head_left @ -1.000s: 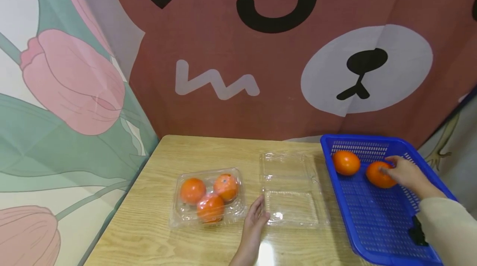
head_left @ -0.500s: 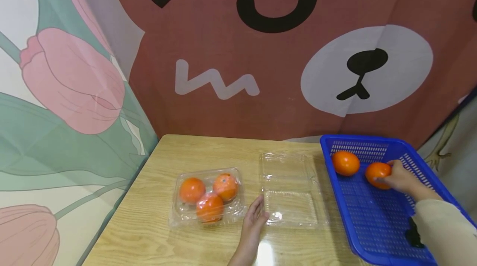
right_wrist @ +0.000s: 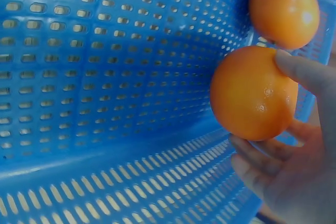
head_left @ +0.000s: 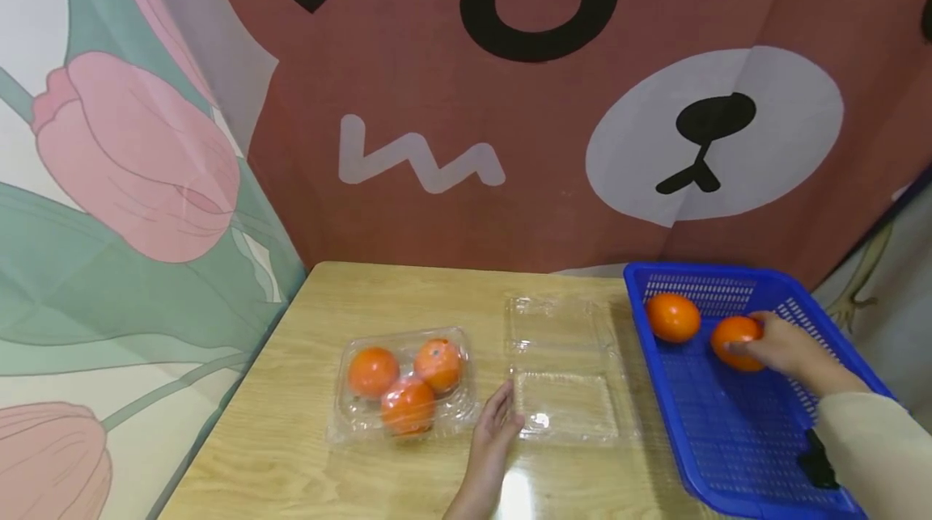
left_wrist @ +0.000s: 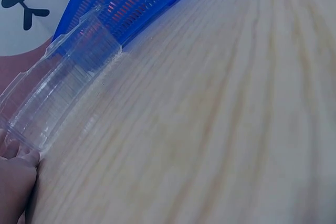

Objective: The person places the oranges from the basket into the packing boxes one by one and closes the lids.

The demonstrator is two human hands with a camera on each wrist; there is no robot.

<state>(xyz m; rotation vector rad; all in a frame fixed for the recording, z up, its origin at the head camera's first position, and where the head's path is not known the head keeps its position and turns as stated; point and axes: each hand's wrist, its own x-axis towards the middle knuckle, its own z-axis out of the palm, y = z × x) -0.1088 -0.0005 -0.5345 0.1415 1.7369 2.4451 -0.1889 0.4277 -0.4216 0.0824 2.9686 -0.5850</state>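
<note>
Fruit sits already in the right hand (head_left: 790, 350), whose curled fingers grip one orange (head_left: 735, 340) inside the blue basket (head_left: 728, 439), well right of the open clear tray (head_left: 564, 403), whose near edge the left hand (head_left: 495, 427) touches with relaxed, straight fingers.

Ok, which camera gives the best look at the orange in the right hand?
The right wrist view: the orange fills the frame, with the right hand curled round it. The head view shows it small in the blue basket; the left wrist view misses it.
</note>
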